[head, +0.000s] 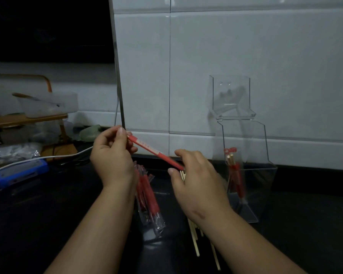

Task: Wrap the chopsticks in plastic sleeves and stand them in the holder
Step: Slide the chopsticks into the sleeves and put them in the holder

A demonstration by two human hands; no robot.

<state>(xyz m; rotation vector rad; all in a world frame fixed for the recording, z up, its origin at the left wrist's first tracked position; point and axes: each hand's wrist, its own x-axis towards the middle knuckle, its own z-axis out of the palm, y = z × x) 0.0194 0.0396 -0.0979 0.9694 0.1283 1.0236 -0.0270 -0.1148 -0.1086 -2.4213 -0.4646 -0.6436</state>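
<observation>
My left hand (112, 155) pinches the upper end of a red plastic sleeve (152, 151), which slants down to the right. My right hand (196, 178) grips pale wooden chopsticks (183, 175) at the sleeve's lower end; whether their tips are inside it is hidden by the fingers. A clear acrylic holder (265, 175) stands at the right against the tiled wall, with one red-sleeved pair (236, 175) leaning upright inside. A pile of empty red sleeves (149, 204) lies on the dark counter below my left hand. Loose bare chopsticks (196, 240) lie under my right forearm.
The white tiled wall (246, 66) runs close behind the holder. At the left are a blue box (22, 171), a white cable (63, 155), plastic bags (10, 153) and a wooden rack with a white container (48, 105).
</observation>
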